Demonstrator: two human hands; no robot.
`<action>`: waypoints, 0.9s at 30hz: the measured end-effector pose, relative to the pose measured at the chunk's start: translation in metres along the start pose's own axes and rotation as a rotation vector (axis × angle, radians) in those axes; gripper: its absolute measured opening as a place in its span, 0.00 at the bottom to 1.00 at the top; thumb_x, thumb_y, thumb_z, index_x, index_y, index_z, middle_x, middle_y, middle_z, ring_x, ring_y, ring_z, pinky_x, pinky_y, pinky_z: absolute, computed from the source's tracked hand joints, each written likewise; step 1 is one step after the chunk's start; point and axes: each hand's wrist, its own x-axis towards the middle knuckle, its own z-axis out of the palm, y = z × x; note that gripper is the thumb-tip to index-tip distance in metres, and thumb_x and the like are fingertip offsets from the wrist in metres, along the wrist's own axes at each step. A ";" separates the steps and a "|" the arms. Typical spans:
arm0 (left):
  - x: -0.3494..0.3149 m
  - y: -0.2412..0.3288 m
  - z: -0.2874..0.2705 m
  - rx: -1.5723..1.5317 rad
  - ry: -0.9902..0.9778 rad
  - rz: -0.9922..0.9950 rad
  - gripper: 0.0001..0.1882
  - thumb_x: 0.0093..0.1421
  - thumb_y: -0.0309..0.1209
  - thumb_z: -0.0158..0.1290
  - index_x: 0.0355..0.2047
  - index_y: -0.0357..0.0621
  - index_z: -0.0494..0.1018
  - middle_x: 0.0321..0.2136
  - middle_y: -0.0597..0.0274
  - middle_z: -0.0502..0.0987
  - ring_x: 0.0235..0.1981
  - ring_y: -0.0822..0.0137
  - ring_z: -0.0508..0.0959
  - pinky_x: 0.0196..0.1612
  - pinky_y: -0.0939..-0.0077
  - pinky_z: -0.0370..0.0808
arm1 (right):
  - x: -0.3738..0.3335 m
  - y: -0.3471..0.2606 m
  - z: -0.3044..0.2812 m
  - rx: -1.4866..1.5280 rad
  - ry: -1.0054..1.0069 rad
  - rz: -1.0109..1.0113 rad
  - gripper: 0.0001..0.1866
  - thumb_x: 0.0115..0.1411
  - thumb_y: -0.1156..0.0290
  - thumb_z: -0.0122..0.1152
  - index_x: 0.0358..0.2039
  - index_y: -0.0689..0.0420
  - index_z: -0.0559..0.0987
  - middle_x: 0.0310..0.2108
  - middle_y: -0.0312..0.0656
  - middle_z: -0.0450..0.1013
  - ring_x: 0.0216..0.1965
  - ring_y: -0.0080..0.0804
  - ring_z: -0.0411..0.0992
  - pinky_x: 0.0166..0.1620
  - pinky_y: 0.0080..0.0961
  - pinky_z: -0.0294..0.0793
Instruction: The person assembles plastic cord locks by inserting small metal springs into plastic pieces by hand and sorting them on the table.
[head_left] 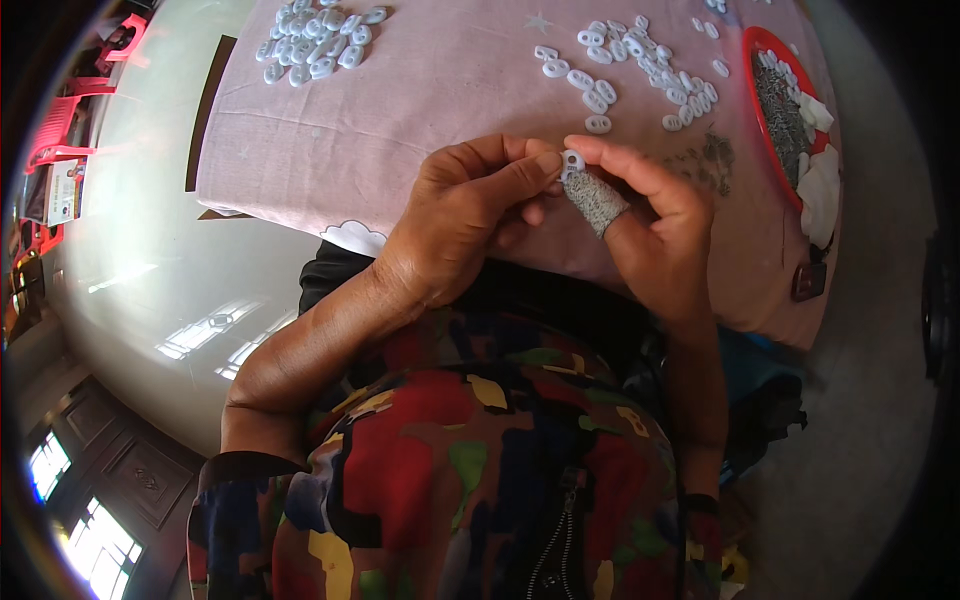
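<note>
Over the near edge of the cloth, both my hands meet around a small white oval plastic piece with holes (572, 162). My right hand (665, 215) grips the piece between its thumb and index finger. A grey speckled finger cover (597, 203) wraps the right thumb. My left hand (455, 210) is closed in a pinch, its thumb tip against the piece's left edge. Whatever lies between those left fingertips is hidden or too small to make out. Beyond the right hand, small thin metal bits (708, 160) lie scattered on the cloth.
A pink cloth (430, 90) covers the table. White oval pieces lie in a pile (318, 42) at the far left and in a looser group (650, 65) at the far right. A red basin (757, 90) at the right holds many metal bits. Beside it lies a small dark object (808, 281).
</note>
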 end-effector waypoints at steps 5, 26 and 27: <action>0.001 -0.002 0.006 -0.084 0.003 -0.044 0.10 0.67 0.35 0.54 0.42 0.41 0.76 0.30 0.70 0.76 0.27 0.80 0.71 0.27 0.86 0.65 | -0.006 -0.009 0.010 -0.281 0.082 -0.068 0.22 0.50 0.88 0.63 0.48 0.62 0.80 0.35 0.43 0.78 0.32 0.26 0.78 0.34 0.20 0.78; 0.001 0.009 0.005 0.107 -0.095 -0.054 0.10 0.66 0.37 0.56 0.37 0.42 0.78 0.25 0.68 0.77 0.23 0.81 0.72 0.26 0.87 0.66 | -0.005 -0.011 -0.005 -0.553 -0.006 -0.302 0.24 0.43 0.83 0.68 0.45 0.61 0.81 0.36 0.47 0.78 0.37 0.44 0.78 0.40 0.33 0.78; 0.000 0.007 0.008 0.098 -0.052 -0.031 0.10 0.66 0.37 0.56 0.36 0.43 0.78 0.25 0.69 0.77 0.23 0.81 0.71 0.25 0.88 0.66 | -0.005 -0.011 -0.004 -0.555 -0.005 -0.303 0.24 0.43 0.83 0.68 0.45 0.61 0.81 0.36 0.47 0.78 0.37 0.44 0.78 0.40 0.33 0.78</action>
